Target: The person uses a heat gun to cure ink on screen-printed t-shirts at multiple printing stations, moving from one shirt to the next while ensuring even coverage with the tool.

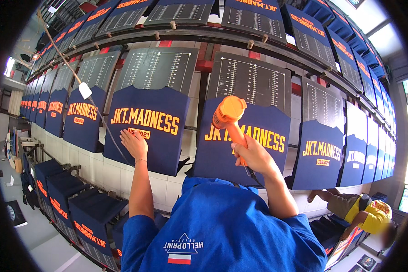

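One left hand point(136, 145), fingers straight and slightly apart, lies over a navy printed cloth point(146, 121) left of centre. The right hand point(257, 157) has its fingers clamped around an orange dryer point(232, 118) mid-frame.

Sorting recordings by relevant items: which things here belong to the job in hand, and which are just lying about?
Seemingly part of the job:
orange blower, in the right hand
navy shirt, under the left hand
dark board bearing that shirt
white connector, possibly

Apparently just lying about:
dark picture panel, far lower left
lower-left row's shirts, untouched
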{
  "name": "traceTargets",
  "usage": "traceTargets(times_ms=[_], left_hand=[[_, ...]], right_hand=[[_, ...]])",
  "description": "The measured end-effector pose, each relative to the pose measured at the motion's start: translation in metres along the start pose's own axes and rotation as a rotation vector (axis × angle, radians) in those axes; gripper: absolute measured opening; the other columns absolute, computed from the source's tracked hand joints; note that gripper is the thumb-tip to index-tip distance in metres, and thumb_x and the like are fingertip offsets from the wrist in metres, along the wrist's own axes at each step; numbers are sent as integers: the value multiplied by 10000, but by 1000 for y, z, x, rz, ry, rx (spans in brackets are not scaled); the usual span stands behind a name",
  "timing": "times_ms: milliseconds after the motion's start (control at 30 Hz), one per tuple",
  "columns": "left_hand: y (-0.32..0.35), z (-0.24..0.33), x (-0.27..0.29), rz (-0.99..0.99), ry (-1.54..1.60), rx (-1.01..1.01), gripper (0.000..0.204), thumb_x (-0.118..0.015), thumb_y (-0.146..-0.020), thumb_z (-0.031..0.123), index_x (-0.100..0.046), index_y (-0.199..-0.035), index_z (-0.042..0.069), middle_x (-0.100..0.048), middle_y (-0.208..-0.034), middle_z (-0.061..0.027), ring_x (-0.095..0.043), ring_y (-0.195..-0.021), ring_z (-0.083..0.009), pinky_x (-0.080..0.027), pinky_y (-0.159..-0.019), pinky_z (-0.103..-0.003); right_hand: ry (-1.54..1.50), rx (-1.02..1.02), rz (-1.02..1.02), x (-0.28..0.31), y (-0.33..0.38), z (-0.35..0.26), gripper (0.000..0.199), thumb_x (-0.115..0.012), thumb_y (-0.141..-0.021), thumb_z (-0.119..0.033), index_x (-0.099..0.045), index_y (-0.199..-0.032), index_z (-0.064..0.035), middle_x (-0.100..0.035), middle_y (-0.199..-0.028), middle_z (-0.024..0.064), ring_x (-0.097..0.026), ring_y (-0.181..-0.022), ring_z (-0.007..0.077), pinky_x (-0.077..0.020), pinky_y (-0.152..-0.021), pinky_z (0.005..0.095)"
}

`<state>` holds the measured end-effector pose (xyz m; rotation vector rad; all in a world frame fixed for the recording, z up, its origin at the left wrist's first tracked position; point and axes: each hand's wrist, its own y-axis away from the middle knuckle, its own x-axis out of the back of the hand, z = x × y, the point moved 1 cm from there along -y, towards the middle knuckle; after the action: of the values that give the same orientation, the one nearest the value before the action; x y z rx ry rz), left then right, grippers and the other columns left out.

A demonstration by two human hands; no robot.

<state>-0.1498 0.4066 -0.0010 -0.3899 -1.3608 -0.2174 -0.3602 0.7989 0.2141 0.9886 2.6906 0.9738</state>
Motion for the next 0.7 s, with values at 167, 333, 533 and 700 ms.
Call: traceTargets(times_ms=[167,333,533,700], left_hand=[[5,14,0,-16,8,-59,647,-325,-1084,378,-312,-1518,-100,-299,-1599,-281,-265,-1499,-428,-207,-1238,-513],[24,27,3,-40,63,-145,648,-341,-1079,376,-302,-1529,-89,-276,-1612,-270,-245,-1509,-417,-215,-1233,-522],[29,29,4,-20,26,-172,640,-339,-1080,376,-311,-1533,-75,-266,-1616,-273,-228,-1517,-417,-202,-1237,-519],[23,39,4,-34,10,-188,639,-341,-1079,374,-318,-1527,-81,-258,-1619,-275,-228,-1514,-423,-194,-1238,-519]], right_hand=[[8,-32,-125,-3,17,2,339,-620,-990,-302,-543,-1078,17,-609,-805,54,-653,-625,139,-522,-564,285],[44,-51,40,4,33,20,361,-612,-993,-299,-555,-1162,16,-622,-816,57,-655,-626,137,-521,-569,279],[-13,-64,26,19,51,28,323,-606,-988,-271,-564,-1132,16,-626,-802,55,-666,-629,136,-526,-570,282],[-1,-66,31,18,46,23,302,-602,-991,-253,-561,-1112,21,-622,-797,52,-661,-617,136,-526,-563,276]])
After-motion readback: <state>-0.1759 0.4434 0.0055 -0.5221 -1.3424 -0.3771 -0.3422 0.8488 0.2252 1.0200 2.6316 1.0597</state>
